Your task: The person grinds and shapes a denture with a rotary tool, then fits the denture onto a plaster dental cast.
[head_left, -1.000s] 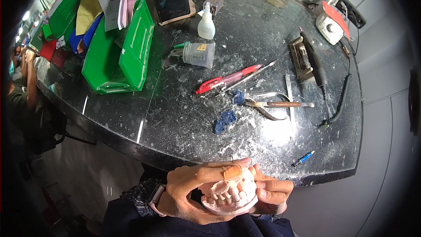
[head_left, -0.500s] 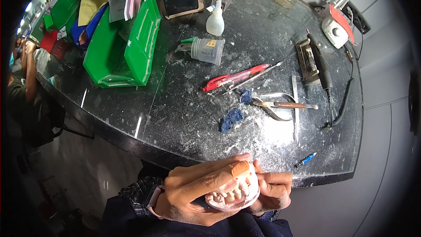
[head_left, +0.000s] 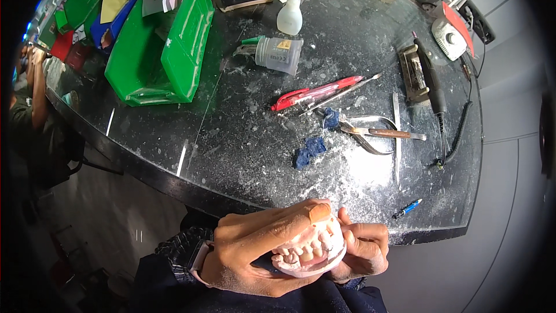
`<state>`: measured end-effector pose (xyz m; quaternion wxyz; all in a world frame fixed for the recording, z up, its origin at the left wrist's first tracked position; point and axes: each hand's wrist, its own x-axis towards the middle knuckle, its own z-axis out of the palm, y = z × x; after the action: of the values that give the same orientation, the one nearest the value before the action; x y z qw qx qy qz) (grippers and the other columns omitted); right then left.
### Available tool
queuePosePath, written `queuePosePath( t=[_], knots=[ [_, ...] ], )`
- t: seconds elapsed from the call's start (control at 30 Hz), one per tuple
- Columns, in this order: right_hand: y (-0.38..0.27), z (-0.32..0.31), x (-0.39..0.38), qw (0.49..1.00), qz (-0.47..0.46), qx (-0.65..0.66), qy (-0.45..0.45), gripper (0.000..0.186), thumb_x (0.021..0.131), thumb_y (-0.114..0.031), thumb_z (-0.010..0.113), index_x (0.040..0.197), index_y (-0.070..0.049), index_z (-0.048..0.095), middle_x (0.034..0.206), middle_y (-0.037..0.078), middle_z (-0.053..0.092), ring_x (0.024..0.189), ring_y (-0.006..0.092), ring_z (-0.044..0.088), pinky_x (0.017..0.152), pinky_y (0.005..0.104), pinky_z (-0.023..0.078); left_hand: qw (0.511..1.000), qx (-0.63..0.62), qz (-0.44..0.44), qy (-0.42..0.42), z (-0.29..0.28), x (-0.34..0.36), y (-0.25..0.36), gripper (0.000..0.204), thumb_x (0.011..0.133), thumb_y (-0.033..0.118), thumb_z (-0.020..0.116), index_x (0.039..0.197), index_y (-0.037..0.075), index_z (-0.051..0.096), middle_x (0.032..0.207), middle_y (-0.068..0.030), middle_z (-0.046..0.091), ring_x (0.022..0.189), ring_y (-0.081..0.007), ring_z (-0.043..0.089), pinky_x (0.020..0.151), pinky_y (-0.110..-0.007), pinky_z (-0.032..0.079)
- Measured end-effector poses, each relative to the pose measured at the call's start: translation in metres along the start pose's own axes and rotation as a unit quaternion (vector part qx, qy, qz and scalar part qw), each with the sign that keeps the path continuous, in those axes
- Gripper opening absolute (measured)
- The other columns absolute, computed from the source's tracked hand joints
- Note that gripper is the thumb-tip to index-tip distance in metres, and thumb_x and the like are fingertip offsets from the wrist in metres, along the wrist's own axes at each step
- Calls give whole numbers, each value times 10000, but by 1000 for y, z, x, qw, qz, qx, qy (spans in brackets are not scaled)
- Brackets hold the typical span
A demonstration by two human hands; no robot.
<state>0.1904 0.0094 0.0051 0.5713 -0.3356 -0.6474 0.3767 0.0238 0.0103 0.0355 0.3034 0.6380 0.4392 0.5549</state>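
Observation:
Low in the picture, in front of the bench edge, a pinkish-white plaster dental model (head_left: 310, 250) shows its upper and lower teeth together. My left hand (head_left: 246, 249) wraps round it from the left, fingers over the top and thumb side beneath. An orange-tan patch (head_left: 319, 214) sits at the tip of a left finger; whether it is a bandage I cannot tell. Against the model's right side my right hand (head_left: 366, 249) is closed, fingers curled and pressed on its edge. The back of the model is hidden.
White dust covers the dark bench (head_left: 231, 139). Beyond the model lie blue wax-like scraps (head_left: 310, 152), pliers (head_left: 370, 149), a wooden-handled knife (head_left: 388, 133), a red pen (head_left: 315, 93) and a blue pencil-like piece (head_left: 408, 208). A handpiece (head_left: 430, 81) rests right; a green bin (head_left: 185, 52) stands left.
The view has shifted slightly, so the bench things sit a little higher and further right. The model has tilted a little within my hands; both keep hold.

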Motion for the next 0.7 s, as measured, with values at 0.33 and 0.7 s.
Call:
queuePosePath(
  t=[0.33, 0.7],
  knots=[
    [11, -2, -8, 998, 20, -32, 50, 344, 599, -69, 827, 886, 19, 659, 802, 144, 592, 779, 208, 653, 868, 395, 511, 999, -6, -38, -25, 5, 3, -9, 551, 525, 116, 843, 987, -75, 613, 842, -178, 672, 749, -217, 680, 630, -269, 563],
    [1, -7, -8, 999, 30, -22, 8, 368, 617, -118, 793, 933, -4, 642, 784, 106, 606, 813, 341, 658, 923, 403, 455, 990, -101, -57, -81, -7, 4, -7, 591, 618, 136, 821, 1095, -89, 556, 955, -226, 641, 844, -270, 663, 709, -317, 562]
  ],
)
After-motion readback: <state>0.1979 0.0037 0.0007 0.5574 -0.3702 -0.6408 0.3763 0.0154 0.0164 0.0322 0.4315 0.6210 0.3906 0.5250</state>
